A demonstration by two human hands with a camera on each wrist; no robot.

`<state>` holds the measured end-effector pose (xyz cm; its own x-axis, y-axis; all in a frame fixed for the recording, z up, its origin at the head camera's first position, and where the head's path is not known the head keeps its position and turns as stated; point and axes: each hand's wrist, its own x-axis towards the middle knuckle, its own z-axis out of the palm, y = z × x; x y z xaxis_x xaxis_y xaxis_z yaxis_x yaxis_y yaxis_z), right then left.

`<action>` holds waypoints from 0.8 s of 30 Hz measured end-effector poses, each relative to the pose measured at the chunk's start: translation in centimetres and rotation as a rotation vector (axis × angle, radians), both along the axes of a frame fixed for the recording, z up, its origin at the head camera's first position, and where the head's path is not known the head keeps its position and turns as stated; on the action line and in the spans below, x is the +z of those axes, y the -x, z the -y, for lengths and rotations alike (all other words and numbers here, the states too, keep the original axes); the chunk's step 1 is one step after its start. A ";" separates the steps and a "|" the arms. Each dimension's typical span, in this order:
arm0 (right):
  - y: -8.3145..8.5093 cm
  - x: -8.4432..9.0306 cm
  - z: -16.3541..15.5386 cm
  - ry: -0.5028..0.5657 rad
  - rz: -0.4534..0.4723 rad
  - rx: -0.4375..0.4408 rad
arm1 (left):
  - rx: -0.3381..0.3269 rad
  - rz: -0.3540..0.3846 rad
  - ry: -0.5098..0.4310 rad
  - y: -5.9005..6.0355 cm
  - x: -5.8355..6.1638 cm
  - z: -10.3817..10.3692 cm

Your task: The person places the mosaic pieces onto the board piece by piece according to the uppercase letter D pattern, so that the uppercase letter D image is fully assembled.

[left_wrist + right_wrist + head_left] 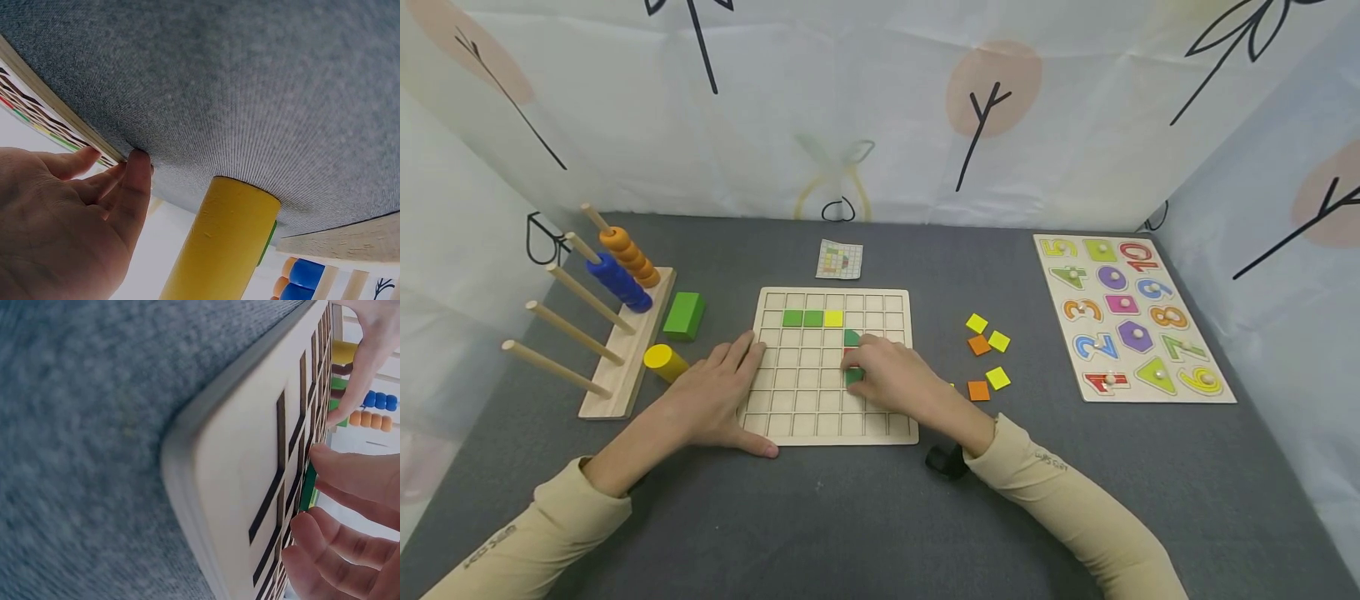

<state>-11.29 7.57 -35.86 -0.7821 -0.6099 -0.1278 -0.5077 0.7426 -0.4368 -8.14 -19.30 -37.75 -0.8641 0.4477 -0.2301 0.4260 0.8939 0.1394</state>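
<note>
Green square tile (853, 377) sits under your right hand's (891, 375) curled fingertips (325, 456) on the wooden grid board (790, 417); your left hand (715, 392), at nine o'clock, rests flat.

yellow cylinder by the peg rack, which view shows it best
The left wrist view: the yellow cylinder fills the lower frame, close and sharp beside the left hand. The head view shows it small, lying on the grey mat between hand and peg rack. The right wrist view misses it.
</note>
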 end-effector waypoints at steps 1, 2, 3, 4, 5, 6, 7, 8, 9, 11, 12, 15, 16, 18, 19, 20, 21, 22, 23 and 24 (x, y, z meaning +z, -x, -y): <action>0.0 0.0 0.0 0.002 0.001 -0.001 | -0.001 -0.002 0.000 0.0 0.0 0.0; 0.0 0.0 0.0 0.005 0.001 -0.002 | -0.001 -0.004 0.000 0.0 0.0 0.0; 0.0 0.0 0.0 0.004 0.001 -0.004 | -0.002 -0.007 0.000 0.0 -0.1 0.0; 0.0 0.0 0.0 0.002 0.000 -0.005 | -0.002 -0.009 0.000 0.0 -0.1 0.1; 0.0 0.0 0.0 0.004 0.002 -0.007 | -0.002 -0.011 0.000 -0.1 -0.1 0.1; 0.0 0.0 0.0 0.005 0.004 -0.010 | -0.002 -0.011 -0.001 -0.1 -0.1 0.1; 0.0 0.0 0.0 0.007 0.006 -0.010 | -0.003 -0.012 -0.002 -0.1 -0.1 0.1; 0.0 0.0 0.0 0.007 0.006 -0.010 | -0.002 -0.011 -0.003 -0.1 -0.1 0.1; 0.0 -0.1 0.0 0.009 0.005 -0.010 | -0.002 -0.010 -0.004 -0.1 -0.1 0.1; 0.0 -0.2 0.1 0.016 0.004 -0.010 | -0.002 -0.008 -0.005 -0.1 -0.1 0.0; 0.0 -0.2 0.1 0.018 0.003 -0.010 | -0.002 -0.007 -0.005 -0.1 -0.1 0.0; 0.0 -0.2 0.0 0.027 0.006 -0.010 | -0.001 -0.007 -0.003 -0.1 0.0 0.0; 0.0 -0.3 0.0 0.029 0.008 -0.010 | -0.001 -0.006 -0.002 -0.1 0.0 0.0; 0.0 -0.3 0.0 0.036 0.016 -0.007 | 0.000 -0.005 -0.001 -0.1 0.0 0.0; 0.0 -0.3 0.0 0.040 0.017 -0.004 | -0.001 -0.004 -0.001 -0.1 0.0 0.0; 0.1 -0.3 -0.1 0.044 0.016 -0.001 | -0.001 -0.003 0.001 -0.1 0.0 -0.1; 0.1 -0.3 -0.1 0.048 0.016 0.000 | 0.000 -0.002 0.001 -0.1 0.0 -0.1; 0.1 -0.3 -0.1 0.053 0.015 0.000 | -0.001 -0.002 0.001 -0.1 0.0 -0.1; 0.0 -0.2 -0.1 0.058 0.015 -0.001 | -0.001 -0.002 0.001 -0.1 0.0 -0.1; 0.0 -0.2 -0.1 0.059 0.012 -0.003 | -0.001 -0.003 0.003 -0.1 0.0 -0.1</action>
<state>-11.32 7.68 -36.08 -0.7826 -0.6143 -0.1008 -0.5002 0.7169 -0.4857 -8.06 -19.24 -37.72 -0.8644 0.4477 -0.2290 0.4270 0.8940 0.1358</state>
